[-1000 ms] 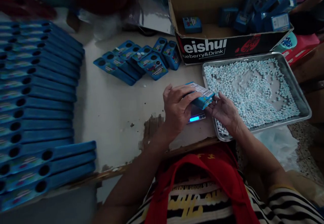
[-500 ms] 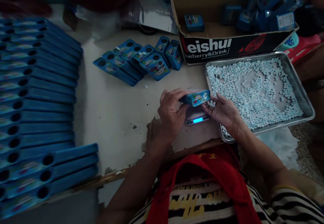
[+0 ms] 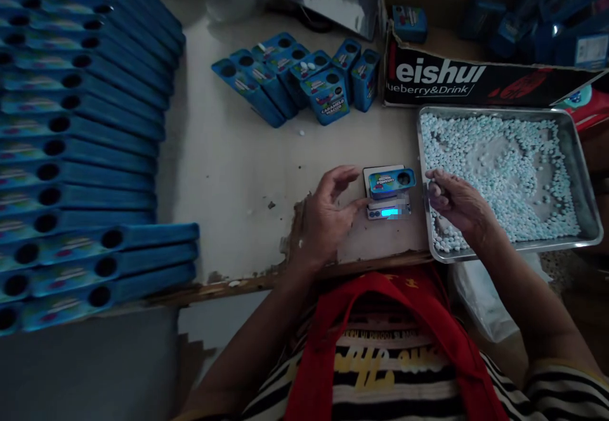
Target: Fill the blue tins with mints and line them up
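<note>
A blue candy container (image 3: 391, 181) rests on a small digital scale (image 3: 373, 205) with a lit blue display. The round hole at the container's right end faces up. Just left of it, my left hand (image 3: 330, 212) is open, thumb and fingers apart, its thumb tip close to the scale. My right hand (image 3: 457, 205) is curled closed over the left rim of the metal tray (image 3: 423, 174), with pale candies partly showing among its fingers. Small white and light-blue candies (image 3: 518, 199) spread across the tray.
Rows of blue containers (image 3: 109, 148) fill the left of the table. Several more containers (image 3: 326, 97) stand at the back middle, near a loose candy (image 3: 301, 132). A cardboard box (image 3: 438, 82) with blue containers is behind the tray. The table's front edge (image 3: 247, 288) is worn.
My left hand has set the container on the scale and let go. My right hand has moved right, away from the container, and its fingers have curled closed. The view has shifted.
</note>
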{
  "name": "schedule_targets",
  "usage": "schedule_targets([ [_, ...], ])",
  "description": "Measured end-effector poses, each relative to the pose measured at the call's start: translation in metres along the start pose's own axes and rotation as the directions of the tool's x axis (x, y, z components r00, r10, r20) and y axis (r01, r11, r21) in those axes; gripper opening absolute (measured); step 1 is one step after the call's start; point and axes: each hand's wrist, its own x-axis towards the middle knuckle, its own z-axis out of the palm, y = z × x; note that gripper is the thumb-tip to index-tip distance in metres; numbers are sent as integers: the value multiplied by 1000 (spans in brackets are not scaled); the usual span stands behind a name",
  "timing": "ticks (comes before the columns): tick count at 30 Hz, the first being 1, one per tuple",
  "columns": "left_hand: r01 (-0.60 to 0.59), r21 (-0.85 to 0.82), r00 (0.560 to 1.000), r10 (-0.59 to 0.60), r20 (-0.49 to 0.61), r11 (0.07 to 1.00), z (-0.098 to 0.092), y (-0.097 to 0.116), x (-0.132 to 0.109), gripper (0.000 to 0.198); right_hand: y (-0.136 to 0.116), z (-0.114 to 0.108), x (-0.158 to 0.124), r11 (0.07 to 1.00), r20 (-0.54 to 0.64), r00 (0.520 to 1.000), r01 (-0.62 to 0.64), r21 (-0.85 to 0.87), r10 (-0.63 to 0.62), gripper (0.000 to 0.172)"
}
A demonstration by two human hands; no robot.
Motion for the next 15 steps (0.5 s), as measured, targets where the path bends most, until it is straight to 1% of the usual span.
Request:
schedule_targets([
  [2,13,49,999,-11,-47,999,-22,0,-4,61,-10,12,-3,999,21,1000,9,-52,-8,32],
  [4,46,61,992,-38,-122,997,-42,-1,-10,60,-23,25,-6,994,43,999,27,-103,-23,26],
  [7,67,59,970,-51,-238,996,-65,-2,-21,63,-41,42,-7,976,76,997,30,-218,-14,20],
  [9,56,67,956,-34,-292,996,-76,-2,-25,70,-49,48,-7,948,91,996,37,-317,-9,22],
  [11,46,73,947,-20,-322,996,-84,-3,-27,75,-54,53,-7,914,103,994,65,-402,-26,26],
  [15,47,54,946,-27,-322,997,-93,-7,-25,78,-55,59,-8,855,114,991,114,-506,-65,31],
])
